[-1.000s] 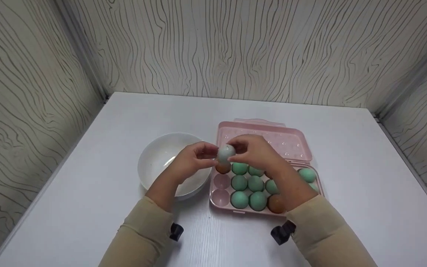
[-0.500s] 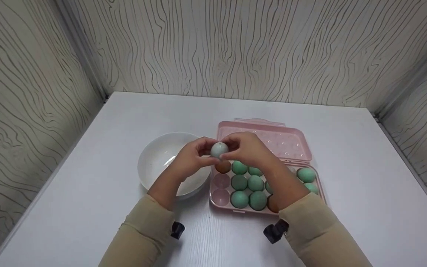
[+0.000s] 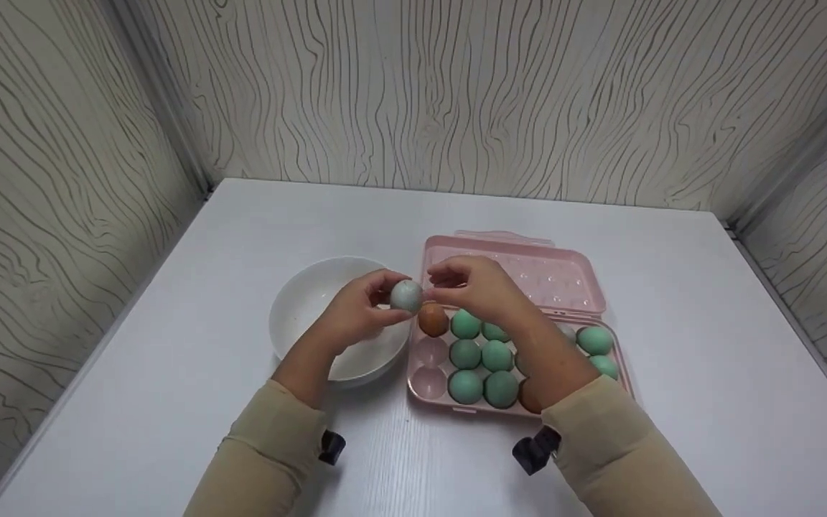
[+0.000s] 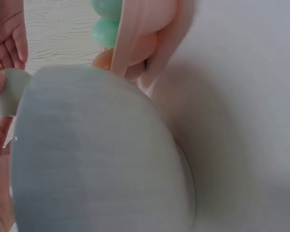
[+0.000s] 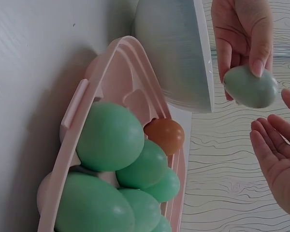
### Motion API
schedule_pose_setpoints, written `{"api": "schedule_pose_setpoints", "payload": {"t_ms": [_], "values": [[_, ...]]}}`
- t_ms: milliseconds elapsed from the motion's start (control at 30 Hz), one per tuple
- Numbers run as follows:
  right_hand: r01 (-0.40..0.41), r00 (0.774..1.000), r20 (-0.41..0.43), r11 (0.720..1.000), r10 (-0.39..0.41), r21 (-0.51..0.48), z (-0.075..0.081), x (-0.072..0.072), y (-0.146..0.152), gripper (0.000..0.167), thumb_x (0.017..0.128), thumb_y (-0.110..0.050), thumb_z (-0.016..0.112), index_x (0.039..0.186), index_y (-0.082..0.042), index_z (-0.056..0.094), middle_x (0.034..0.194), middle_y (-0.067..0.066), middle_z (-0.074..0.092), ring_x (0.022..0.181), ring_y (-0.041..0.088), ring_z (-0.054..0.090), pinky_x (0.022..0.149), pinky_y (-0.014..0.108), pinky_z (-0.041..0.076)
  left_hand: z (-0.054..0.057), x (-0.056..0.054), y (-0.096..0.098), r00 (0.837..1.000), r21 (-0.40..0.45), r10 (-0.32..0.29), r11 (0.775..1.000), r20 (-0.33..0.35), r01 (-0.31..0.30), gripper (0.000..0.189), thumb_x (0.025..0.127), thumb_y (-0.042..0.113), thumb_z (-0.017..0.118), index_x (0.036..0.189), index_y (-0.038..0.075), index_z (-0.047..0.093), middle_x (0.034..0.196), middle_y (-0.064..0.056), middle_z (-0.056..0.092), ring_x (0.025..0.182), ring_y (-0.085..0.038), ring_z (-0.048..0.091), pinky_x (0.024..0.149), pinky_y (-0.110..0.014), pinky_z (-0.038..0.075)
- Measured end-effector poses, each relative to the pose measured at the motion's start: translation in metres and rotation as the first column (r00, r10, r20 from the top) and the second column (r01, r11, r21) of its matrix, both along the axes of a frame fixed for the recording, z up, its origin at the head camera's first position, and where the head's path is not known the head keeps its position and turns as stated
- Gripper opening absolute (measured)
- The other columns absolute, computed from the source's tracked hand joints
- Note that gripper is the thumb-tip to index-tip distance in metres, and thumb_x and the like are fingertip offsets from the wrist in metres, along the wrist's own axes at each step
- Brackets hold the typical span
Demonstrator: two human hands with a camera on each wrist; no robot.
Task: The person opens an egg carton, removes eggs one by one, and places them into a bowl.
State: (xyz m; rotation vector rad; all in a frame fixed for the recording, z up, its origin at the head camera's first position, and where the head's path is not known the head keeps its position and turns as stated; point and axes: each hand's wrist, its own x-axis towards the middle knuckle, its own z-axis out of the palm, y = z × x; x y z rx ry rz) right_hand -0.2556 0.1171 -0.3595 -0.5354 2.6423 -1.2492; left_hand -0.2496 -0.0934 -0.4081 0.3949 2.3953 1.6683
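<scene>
Beside the bowl's right rim, my left hand point(image 3: 352, 312) pinches a pale grey-green egg point(image 3: 406, 296) between thumb and fingers. In the right wrist view the egg point(image 5: 251, 87) lies on its side under the left thumb. My right hand point(image 3: 482, 291) is just right of it, fingers loosely bent and holding nothing; in that view a gap separates the right hand point(image 5: 280, 159) from the egg. Below the hands stands a pink egg carton point(image 3: 429, 383), lid up, with several green eggs point(image 3: 465, 354) and a brown egg point(image 3: 433, 319). My right forearm hides part of the carton.
A large white bowl point(image 3: 295, 316) stands left of the carton, its rim close to the carton's edge. The carton's raised lid point(image 3: 578, 276) lies back behind it. White table point(image 3: 693, 345) extends on both sides, with patterned walls point(image 3: 428, 93) at the back and sides.
The egg has moved left, toward the bowl. Fingers of both hands were around it earlier; now the left hand alone holds it, and the right hand has let go.
</scene>
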Motion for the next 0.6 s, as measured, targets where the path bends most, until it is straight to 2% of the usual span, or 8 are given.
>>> {"api": "schedule_pose_setpoints", "payload": {"t_ms": [100, 133, 267, 433, 600], "values": [[0.032, 0.999, 0.004, 0.999, -0.032, 0.002, 0.000, -0.001, 0.006, 0.034, 0.082, -0.031, 0.068, 0.112, -0.016, 0.064, 0.105, 0.000, 0.065, 0.098, 0.015, 0.059, 0.088, 0.033, 0.048, -0.002, 0.001, -0.006, 0.999, 0.005, 0.033, 0.999, 0.022, -0.033, 0.042, 0.073, 0.020, 0.077, 0.110, 0.022, 0.058, 0.108, 0.003, 0.058, 0.100, -0.017, 0.055, 0.087, -0.033, 0.047], [0.042, 0.999, 0.011, 0.999, -0.042, 0.002, 0.000, -0.001, 0.008, 0.033, 0.083, -0.032, 0.067, 0.112, -0.016, 0.064, 0.104, -0.001, 0.065, 0.098, 0.015, 0.059, 0.088, 0.033, 0.048, 0.001, 0.004, -0.007, 0.999, 0.007, 0.039, 0.999, 0.030, -0.039, 0.042, 0.073, 0.017, 0.077, 0.111, 0.020, 0.058, 0.108, 0.002, 0.058, 0.100, -0.018, 0.055, 0.085, -0.033, 0.048], [0.086, 0.994, 0.062, 0.996, -0.085, -0.018, 0.000, -0.001, 0.015, 0.032, 0.083, -0.036, 0.065, 0.111, -0.020, 0.064, 0.105, -0.003, 0.063, 0.099, 0.015, 0.057, 0.089, 0.033, 0.047, -0.005, 0.005, -0.013, 0.998, -0.002, 0.044, 0.999, 0.045, -0.044, 0.042, 0.073, 0.014, 0.077, 0.110, 0.018, 0.058, 0.109, -0.001, 0.057, 0.099, -0.019, 0.055, 0.083, -0.033, 0.049], [0.132, 0.984, 0.126, 0.990, -0.124, -0.058, -0.003, 0.001, 0.021, 0.033, 0.081, -0.043, 0.065, 0.109, -0.026, 0.063, 0.107, -0.006, 0.061, 0.102, 0.014, 0.055, 0.090, 0.032, 0.046, -0.018, 0.003, -0.022, 0.999, -0.060, 0.035, 0.998, 0.011, -0.034, 0.042, 0.070, 0.013, 0.079, 0.107, 0.017, 0.058, 0.105, 0.000, 0.058, 0.096, -0.017, 0.057, 0.087, -0.032, 0.047], [0.136, 0.984, 0.129, 0.985, -0.121, -0.111, -0.006, 0.002, 0.025, 0.030, 0.082, -0.040, 0.065, 0.108, -0.024, 0.064, 0.108, -0.005, 0.062, 0.103, 0.015, 0.054, 0.091, 0.033, 0.045, -0.023, 0.003, -0.026, 0.999, -0.148, 0.035, 0.989, 0.031, -0.030, 0.041, 0.068, 0.014, 0.080, 0.104, 0.017, 0.059, 0.101, 0.001, 0.059, 0.093, -0.016, 0.055, 0.084, -0.032, 0.047]]}}
